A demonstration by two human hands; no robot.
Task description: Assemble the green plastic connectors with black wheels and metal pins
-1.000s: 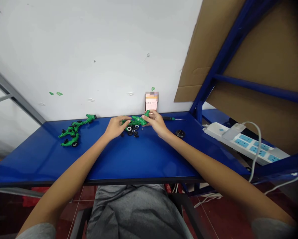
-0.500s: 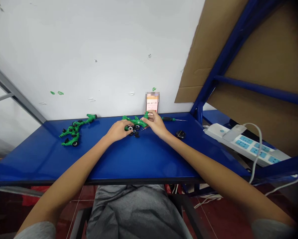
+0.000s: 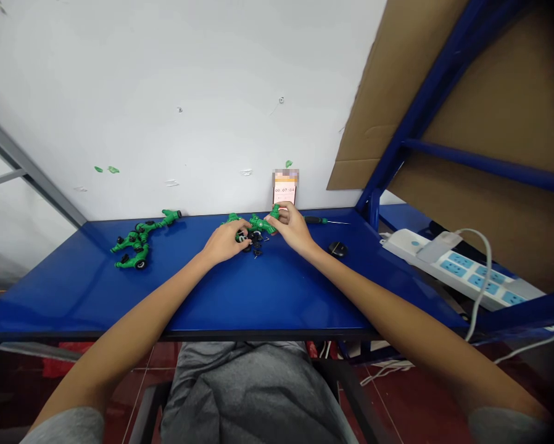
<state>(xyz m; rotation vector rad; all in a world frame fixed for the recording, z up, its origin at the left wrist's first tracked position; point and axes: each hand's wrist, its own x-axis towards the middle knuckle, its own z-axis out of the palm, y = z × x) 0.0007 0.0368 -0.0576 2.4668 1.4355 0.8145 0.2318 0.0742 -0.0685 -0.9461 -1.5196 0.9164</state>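
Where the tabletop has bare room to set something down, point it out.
The glossy blue tabletop is bare between the forearms, toward its front edge, and between the left hand and the jointed green plastic assembly. It is crowded around the small black parts, beside the green plastic piece in the right hand.

We wear short grey sleeves, the left sleeve (image 3: 68,424) paler, the right sleeve (image 3: 503,424) dim in shadow, both plain. Our forearms (image 3: 152,314) and hands (image 3: 225,242) are bare. Loose, creased cloth (image 3: 253,394) in darker, mottled grey covers our lap.
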